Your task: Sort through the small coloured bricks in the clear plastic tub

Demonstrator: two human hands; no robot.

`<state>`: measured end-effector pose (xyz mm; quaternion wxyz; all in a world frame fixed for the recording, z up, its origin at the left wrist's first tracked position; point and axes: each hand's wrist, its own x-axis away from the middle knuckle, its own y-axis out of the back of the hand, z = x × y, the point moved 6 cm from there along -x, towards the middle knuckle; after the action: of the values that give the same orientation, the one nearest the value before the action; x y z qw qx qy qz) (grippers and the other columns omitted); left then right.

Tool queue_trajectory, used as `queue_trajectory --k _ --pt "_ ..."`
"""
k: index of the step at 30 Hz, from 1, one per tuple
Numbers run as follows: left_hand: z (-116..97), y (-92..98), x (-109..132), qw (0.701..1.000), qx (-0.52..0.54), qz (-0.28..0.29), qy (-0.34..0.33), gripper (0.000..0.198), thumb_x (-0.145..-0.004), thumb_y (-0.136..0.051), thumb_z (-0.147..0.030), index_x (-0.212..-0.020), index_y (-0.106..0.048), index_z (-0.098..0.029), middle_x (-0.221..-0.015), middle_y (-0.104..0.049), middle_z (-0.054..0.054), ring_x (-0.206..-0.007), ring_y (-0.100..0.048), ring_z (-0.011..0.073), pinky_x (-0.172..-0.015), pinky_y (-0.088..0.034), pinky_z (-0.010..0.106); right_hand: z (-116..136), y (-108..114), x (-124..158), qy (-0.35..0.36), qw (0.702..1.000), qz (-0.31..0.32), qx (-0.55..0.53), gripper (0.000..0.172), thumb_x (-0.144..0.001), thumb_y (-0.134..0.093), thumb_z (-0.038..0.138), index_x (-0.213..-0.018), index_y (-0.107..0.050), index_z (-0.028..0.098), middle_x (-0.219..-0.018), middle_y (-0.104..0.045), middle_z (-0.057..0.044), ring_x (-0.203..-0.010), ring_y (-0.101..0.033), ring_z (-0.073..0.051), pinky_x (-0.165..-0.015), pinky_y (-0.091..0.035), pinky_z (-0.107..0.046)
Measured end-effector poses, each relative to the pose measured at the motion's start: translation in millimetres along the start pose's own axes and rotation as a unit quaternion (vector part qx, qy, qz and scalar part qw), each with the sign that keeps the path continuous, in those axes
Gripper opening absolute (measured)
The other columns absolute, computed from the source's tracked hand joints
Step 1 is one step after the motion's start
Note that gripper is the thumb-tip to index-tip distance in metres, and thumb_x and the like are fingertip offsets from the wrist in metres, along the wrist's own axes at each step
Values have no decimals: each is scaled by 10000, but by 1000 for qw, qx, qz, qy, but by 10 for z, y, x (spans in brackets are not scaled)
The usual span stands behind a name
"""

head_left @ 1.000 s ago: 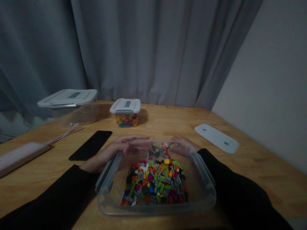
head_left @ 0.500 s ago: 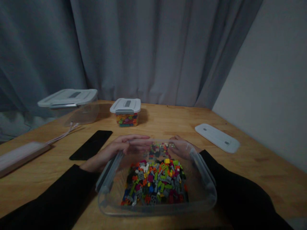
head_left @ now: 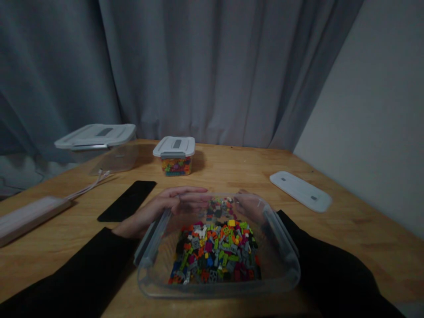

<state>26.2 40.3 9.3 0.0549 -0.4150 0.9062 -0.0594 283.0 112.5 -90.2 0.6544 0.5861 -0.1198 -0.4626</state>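
A clear plastic bin (head_left: 281,274) stands open on the wooden table right in front of me, its floor covered with many small coloured bricks (head_left: 217,254). My left hand (head_left: 162,207) lies along the bin's far left corner with its fingers stretched over the rim. My right hand (head_left: 250,205) rests against the far right side of the bin, seen partly through the clear wall, fingers curled on the rim. Both arms are in black sleeves.
A white lid (head_left: 300,191) lies flat to the right. Behind stand a small lidded box of coloured bricks (head_left: 175,159) and a larger clear lidded box (head_left: 99,148). A black phone (head_left: 127,201) and a pale flat device with cable (head_left: 28,216) lie left.
Both hands stay on the bin's far end; the right hand has slid slightly inward along the rim. The view shifted a little.
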Motion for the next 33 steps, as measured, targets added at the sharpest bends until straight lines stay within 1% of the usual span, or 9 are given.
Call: queue_trajectory --k 7,11,15,17,20,22,26,29,33 --pt "31 37 -28 1000 10 17 -7 788 -568 -498 -18 -1306 -728 -172 -1417 -685 104 -1418 -537 324 -1255 -270 530 55 110 -18 0 999 -4 -34 130 -889 -612 159 -857 -724 218 -825 -700 -70 -756 -639 -225 -713 -495 -360" --pt "29 32 -22 1000 3 11 -9 789 -568 -493 -22 -1309 -725 -161 -1414 -686 114 -1399 -557 333 -1262 -247 540 128 314 -51 -6 998 -8 -65 129 -888 -643 200 -789 -725 200 -792 -724 -58 -750 -666 -202 -727 -513 -334" --pt "34 11 -13 1000 23 11 3 777 -579 -498 -23 -1310 -721 -162 -1404 -692 117 -1386 -570 339 -1254 -256 557 185 790 -106 -46 992 -40 -114 153 -909 -665 304 -900 -751 178 -836 -762 -60 -727 -702 -184 -662 -539 -303" --pt "29 9 -13 1000 21 7 2 774 -573 -501 -24 -1299 -728 -164 -1401 -696 113 -1388 -568 336 -1257 -249 551 175 1126 -84 -131 961 -119 -211 265 -886 -720 416 -934 -745 157 -803 -749 -58 -636 -684 -163 -615 -547 -300" --pt "12 3 -16 1000 15 5 -5 764 -575 -503 -27 -1290 -734 -163 -1409 -690 111 -1394 -562 334 -1258 -248 547 401 1498 -45 -145 925 -157 -315 362 -801 -820 478 -939 -732 156 -810 -741 -49 -594 -674 -140 -602 -561 -289" --pt "9 -4 -19 1000 12 10 -7 767 -583 -502 -26 -1305 -725 -156 -1422 -679 118 -1401 -555 333 -1258 -247 551 668 1599 -36 -119 928 -106 -336 326 -810 -827 461 -941 -736 176 -766 -726 -20 -585 -668 -130 -592 -559 -272" --pt "26 4 -27 1000 13 23 -13 793 -575 -502 -25 -1330 -707 -156 -1442 -663 123 -1408 -548 330 -1263 -222 563 1225 1498 -5 -39 960 92 -262 193 -915 -747 387 -962 -767 200 -767 -743 -1 -646 -685 -126 -617 -542 -244" --pt "41 22 -29 1000 8 24 -13 787 -584 -500 -34 -1332 -705 -166 -1440 -665 118 -1408 -548 328 -1264 -208 574 1442 1447 0 35 976 131 -172 135 -932 -748 308 -988 -792 194 -929 -781 -31 -824 -711 -141 -731 -543 -250" --pt "22 11 -21 1000 -2 18 -12 761 -582 -498 -37 -1295 -724 -176 -1416 -684 110 -1401 -555 331 -1257 -228 576 1467 1427 -22 84 974 134 -163 173 -960 -729 345 -1016 -810 203 -1018 -793 -48 -920 -721 -153 -854 -549 -283"
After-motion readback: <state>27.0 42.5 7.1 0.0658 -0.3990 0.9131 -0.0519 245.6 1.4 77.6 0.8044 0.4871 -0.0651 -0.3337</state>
